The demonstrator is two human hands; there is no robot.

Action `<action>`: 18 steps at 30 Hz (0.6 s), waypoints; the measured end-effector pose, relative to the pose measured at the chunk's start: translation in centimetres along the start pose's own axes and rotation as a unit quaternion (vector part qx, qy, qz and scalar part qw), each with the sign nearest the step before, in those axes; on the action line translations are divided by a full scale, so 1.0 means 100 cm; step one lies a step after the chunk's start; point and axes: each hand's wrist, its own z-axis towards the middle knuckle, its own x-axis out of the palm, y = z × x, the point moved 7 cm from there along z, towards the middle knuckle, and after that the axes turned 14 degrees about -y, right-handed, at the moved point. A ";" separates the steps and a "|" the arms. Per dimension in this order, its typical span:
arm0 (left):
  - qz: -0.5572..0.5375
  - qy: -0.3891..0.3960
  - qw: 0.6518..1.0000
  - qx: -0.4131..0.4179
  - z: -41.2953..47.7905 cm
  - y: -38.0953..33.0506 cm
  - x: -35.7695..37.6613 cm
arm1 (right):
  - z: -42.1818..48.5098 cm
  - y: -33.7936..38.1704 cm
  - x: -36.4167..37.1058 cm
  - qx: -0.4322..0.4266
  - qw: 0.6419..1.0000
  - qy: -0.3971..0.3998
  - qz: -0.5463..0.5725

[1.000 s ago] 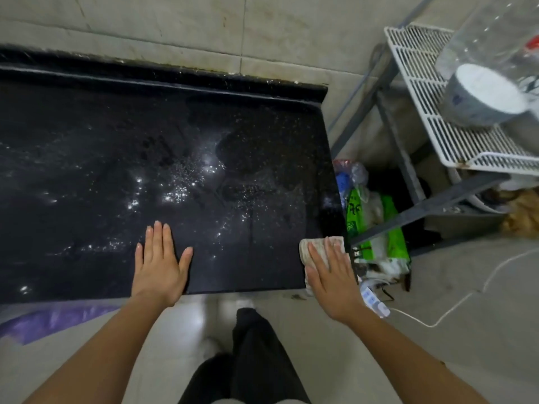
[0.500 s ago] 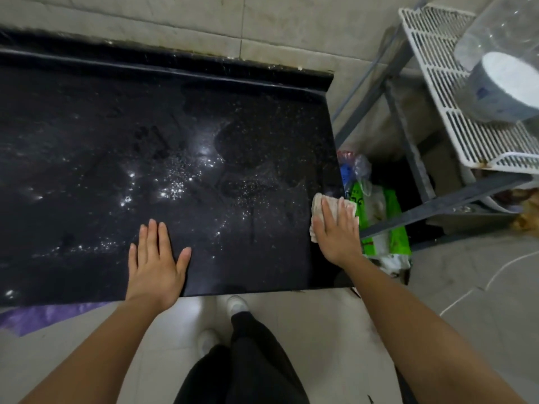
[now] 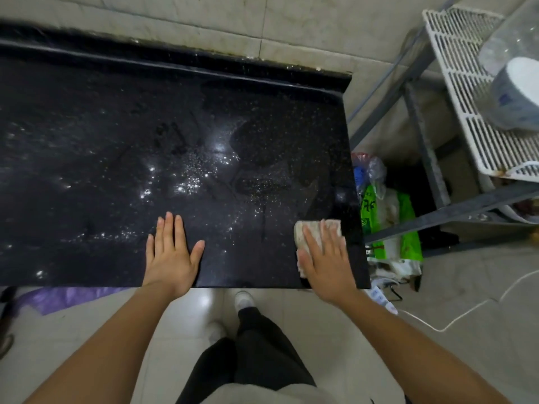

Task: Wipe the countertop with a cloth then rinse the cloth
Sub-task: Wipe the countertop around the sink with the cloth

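Observation:
The black speckled countertop (image 3: 116,141) fills the upper left, wet and glinting in its middle. A pale folded cloth (image 3: 306,230) lies near the counter's front right corner. My right hand (image 3: 326,258) presses flat on the cloth with straight fingers, covering most of it. Resting palm down on the bare counter near the front edge is my left hand (image 3: 172,252), fingers straight and holding nothing.
A metal rack (image 3: 423,158) with a white wire shelf (image 3: 466,97) stands to the right, carrying a bowl (image 3: 519,94). Plastic bags (image 3: 388,223) sit on the floor between counter and rack. A white cable (image 3: 466,310) runs over the floor tiles.
My right hand slid the cloth back toward the front edge after pushing it away along the right side. My left hand stayed in place.

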 end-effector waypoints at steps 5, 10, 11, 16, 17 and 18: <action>0.000 -0.005 1.000 0.002 0.001 0.000 -0.002 | -0.027 0.014 0.005 -0.084 0.996 0.034 -0.012; 0.004 -0.008 1.000 -0.001 0.001 -0.001 -0.003 | 0.046 -0.010 -0.013 -0.037 0.999 0.002 -0.028; 0.007 -0.006 1.000 -0.002 0.001 -0.001 -0.003 | 0.065 -0.013 -0.017 -0.020 0.999 -0.005 -0.031; 0.017 0.004 1.000 -0.010 0.002 0.000 0.000 | 0.141 -0.026 -0.030 0.038 0.999 -0.016 -0.025; 0.018 0.004 1.000 -0.011 0.003 0.000 0.000 | 0.154 -0.027 -0.031 0.051 0.998 -0.017 -0.020; 0.019 0.004 1.000 -0.011 0.003 0.000 0.000 | 0.163 -0.027 -0.033 0.063 0.998 -0.019 -0.016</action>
